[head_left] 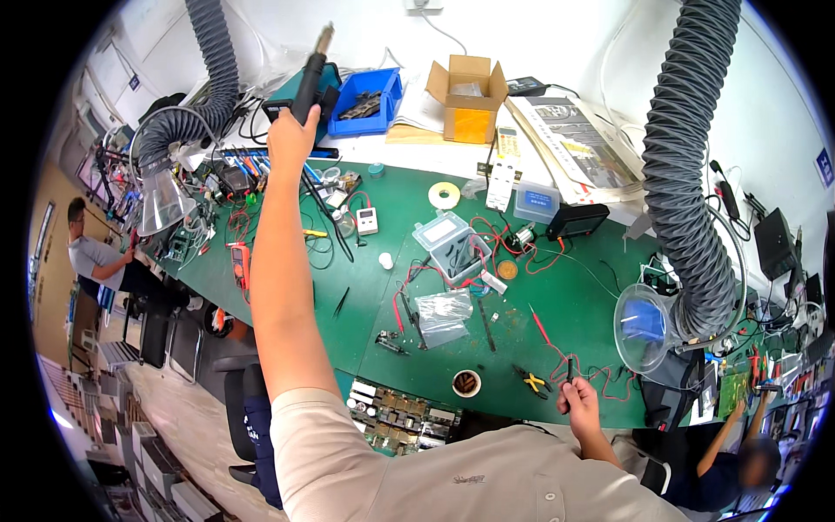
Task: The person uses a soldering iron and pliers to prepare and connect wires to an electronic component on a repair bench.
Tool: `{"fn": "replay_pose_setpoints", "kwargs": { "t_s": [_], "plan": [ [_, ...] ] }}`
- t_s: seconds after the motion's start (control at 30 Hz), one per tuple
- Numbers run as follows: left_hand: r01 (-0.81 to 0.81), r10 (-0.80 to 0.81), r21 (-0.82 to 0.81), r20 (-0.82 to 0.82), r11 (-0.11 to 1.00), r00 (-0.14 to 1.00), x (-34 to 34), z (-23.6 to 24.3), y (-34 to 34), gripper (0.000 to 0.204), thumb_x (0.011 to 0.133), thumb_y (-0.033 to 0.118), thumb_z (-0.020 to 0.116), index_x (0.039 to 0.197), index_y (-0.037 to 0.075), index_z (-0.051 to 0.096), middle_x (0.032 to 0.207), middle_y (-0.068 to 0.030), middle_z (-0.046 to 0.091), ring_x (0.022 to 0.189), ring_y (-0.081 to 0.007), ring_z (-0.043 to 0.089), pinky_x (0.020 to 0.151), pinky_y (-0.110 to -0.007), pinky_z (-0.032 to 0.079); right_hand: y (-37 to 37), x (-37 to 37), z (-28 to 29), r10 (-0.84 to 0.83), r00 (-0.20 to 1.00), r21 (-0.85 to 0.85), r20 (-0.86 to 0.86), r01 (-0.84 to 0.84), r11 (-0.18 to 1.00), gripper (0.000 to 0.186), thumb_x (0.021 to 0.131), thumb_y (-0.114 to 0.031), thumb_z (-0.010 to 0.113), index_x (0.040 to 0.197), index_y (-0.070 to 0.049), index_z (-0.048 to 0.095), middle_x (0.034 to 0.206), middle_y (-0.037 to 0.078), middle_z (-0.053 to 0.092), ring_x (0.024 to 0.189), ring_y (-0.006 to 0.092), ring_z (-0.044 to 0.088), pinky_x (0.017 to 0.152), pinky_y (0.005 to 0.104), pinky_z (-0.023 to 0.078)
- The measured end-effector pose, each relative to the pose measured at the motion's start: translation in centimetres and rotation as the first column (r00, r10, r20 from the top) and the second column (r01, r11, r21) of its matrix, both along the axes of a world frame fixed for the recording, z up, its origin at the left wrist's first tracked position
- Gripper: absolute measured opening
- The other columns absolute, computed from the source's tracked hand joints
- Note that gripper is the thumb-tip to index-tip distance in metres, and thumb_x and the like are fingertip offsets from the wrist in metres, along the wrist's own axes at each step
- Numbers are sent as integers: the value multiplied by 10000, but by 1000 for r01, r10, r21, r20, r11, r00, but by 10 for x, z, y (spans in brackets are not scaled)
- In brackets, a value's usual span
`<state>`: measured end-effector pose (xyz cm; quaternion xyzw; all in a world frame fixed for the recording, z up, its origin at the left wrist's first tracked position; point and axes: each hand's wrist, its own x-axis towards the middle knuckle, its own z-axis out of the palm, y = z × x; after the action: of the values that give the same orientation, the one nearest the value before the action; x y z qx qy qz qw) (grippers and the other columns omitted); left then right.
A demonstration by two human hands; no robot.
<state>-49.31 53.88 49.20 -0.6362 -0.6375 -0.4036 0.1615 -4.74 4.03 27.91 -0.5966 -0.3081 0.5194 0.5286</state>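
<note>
My left arm stretches far across the bench. My left hand (293,137) is closed round a black handpiece (311,85) with a bare metal tip, raised tip-up beside a blue bin (365,103); whether it is a soldering iron or a hot-air tool I cannot tell. Near the front right edge, my right hand (581,404) pinches a slim black pen-like probe (571,369), held upright. Left of that hand lie yellow-and-black pliers (531,381). A red test probe (537,322) with a thin red lead rests just beyond. At the front edge sits a circuit board (404,418) full of components.
Two grey fume hoses (696,157) hang over the green bench (365,322). A cup (466,383), a plastic bag (444,315), a parts box (445,244), a tape roll (444,195) and a red multimeter (241,265) stand about. Other people sit at far left and lower right.
</note>
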Motion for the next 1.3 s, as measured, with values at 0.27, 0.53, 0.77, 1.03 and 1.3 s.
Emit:
{"fn": "replay_pose_setpoints", "kwargs": {
  "t_s": [0.27, 0.53, 0.77, 1.03, 1.3],
  "plan": [
    [283, -490, 401, 677, 871, 549, -32, 34, -43, 353, 896, 369, 685, 919, 36, 569, 622, -14, 568, 503, -86, 537, 463, -221, 401, 5, -5, 5, 48, 999, -15, -9, -48, 999, 171, 974, -142, 538, 839, -39, 527, 647, -1, 499, 533, 78, 429, 500, 235, 346],
    [364, -735, 674, 676, 644, 49, -55, 8, -194, 407, 1005, 352, 487, 1280, 56, 434, 999, -123, 594, 592, -156, 508, 450, -268, 360, 7, 11, 0, 138, 990, 21, -7, -138, 990, 204, 997, -123, 462, 1069, 15, 594, 684, 11, 529, 532, 61, 421, 496, 216, 336],
    [412, -647, 650, 743, 638, -172, 32, -56, -366, 628, 921, 461, 571, 1347, 53, 357, 1113, -85, 490, 731, -163, 507, 442, -222, 376, 26, 17, 14, 82, 996, 169, -41, -74, 983, 70, 992, -54, 462, 1058, -31, 468, 788, 57, 567, 546, 65, 428, 492, 197, 356],
    [348, -608, 629, 773, 695, -183, 86, -61, -494, 452, 976, 386, 509, 1267, 55, 407, 1001, -100, 457, 689, -158, 471, 425, -206, 408, 25, 37, 8, 258, 966, 309, 28, -254, 917, 119, 992, -53, 480, 1076, -8, 553, 876, 59, 594, 570, 51, 461, 506, 206, 380],
    [473, -164, 62, 971, 879, 177, 236, -108, -518, 589, 772, 104, 757, 1265, 45, 441, 936, -54, 561, 673, -133, 569, 455, -223, 437, 30, 27, 53, 508, 858, 338, -79, -457, 823, 285, 984, -158, 540, 1237, -26, 536, 1041, 21, 570, 700, 48, 453, 594, 203, 397]
  ]
}}
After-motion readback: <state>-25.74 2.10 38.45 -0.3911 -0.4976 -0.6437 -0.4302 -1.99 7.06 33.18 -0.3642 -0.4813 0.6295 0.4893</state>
